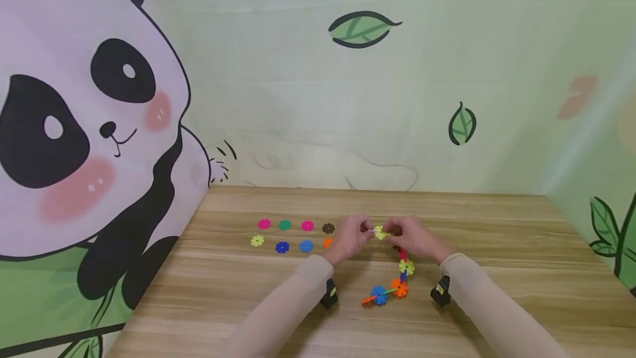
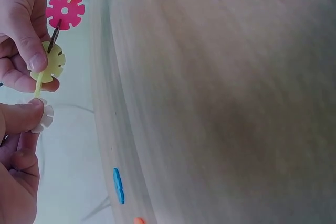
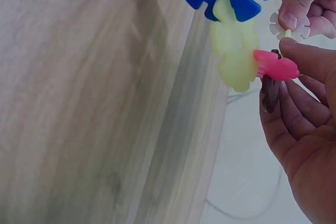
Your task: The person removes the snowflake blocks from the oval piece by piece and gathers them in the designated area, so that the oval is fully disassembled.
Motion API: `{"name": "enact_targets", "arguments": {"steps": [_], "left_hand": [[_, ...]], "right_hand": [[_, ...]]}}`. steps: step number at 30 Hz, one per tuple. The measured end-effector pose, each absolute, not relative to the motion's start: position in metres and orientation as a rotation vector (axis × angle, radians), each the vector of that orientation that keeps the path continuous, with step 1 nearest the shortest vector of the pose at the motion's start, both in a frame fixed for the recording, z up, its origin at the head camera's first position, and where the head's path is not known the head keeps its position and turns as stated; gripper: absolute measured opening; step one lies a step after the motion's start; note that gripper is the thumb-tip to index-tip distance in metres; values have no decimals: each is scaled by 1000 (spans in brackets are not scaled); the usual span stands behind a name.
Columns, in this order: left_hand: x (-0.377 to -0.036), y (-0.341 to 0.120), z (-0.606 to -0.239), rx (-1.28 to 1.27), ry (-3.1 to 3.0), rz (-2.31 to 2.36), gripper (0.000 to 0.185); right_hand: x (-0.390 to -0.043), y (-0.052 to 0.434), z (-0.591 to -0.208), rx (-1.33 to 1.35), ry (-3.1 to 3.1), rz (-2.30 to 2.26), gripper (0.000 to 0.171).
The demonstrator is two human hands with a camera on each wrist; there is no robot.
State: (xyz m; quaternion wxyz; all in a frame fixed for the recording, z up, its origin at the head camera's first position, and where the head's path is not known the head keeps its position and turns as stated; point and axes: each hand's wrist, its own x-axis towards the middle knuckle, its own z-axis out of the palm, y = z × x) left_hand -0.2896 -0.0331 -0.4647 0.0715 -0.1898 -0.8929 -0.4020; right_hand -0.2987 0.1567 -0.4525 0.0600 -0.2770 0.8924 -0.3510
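Observation:
My left hand (image 1: 350, 239) pinches a white snowflake disc (image 2: 47, 119) between thumb and fingers. My right hand (image 1: 414, 238) grips a pale yellow snowflake disc (image 2: 55, 65), at the upper end of a chain of slotted discs. In the left wrist view, the white disc meets another yellow piece (image 2: 38, 85) seen edge-on at the fingertips; how deep they join is hidden. Below the right hand the chain runs through a pink disc (image 3: 277, 66), a yellow disc (image 1: 406, 267), an orange disc (image 1: 399, 288) and a blue disc (image 1: 379, 295), curving left along the table.
Left of my hands, loose discs lie in two rows on the wooden table (image 1: 223, 291): pink (image 1: 264, 224), green (image 1: 285, 225), brown (image 1: 328, 228), yellow (image 1: 257, 241), dark blue (image 1: 282, 247), light blue (image 1: 306, 246) and others. A panda-printed backdrop (image 1: 278, 98) stands behind the table.

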Motion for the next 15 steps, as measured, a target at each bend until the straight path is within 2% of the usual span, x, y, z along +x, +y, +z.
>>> {"name": "enact_targets", "arguments": {"steps": [6, 15], "left_hand": [[-291, -35, -463, -606, -2691, -1140, 10], [-289, -66, -453, -539, -2719, -1404, 12]], "right_hand": [[-299, 160, -451, -830, 2713, -1086, 11], [-298, 160, -448, -827, 2741, -1065, 12]]}}
